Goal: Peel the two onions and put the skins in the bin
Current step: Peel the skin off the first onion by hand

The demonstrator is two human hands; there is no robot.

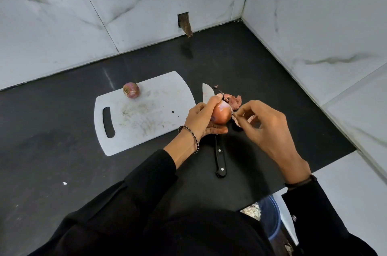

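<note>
My left hand (202,118) grips a brown-skinned onion (221,115) above the black counter, just right of the white cutting board (144,113). My right hand (267,125) pinches a strip of loose skin (238,122) at the onion's right side. A second onion (131,90), purplish, sits on the board's far left corner. Torn skins (233,99) lie on the counter behind the hands. The blue bin (270,217) shows below the counter edge at lower right, partly hidden by my sleeve.
A black-handled knife (219,157) lies on the counter under my hands, blade tip (207,92) pointing away. Marble walls close the back and right sides. The counter (52,151) ends at the right near the bin.
</note>
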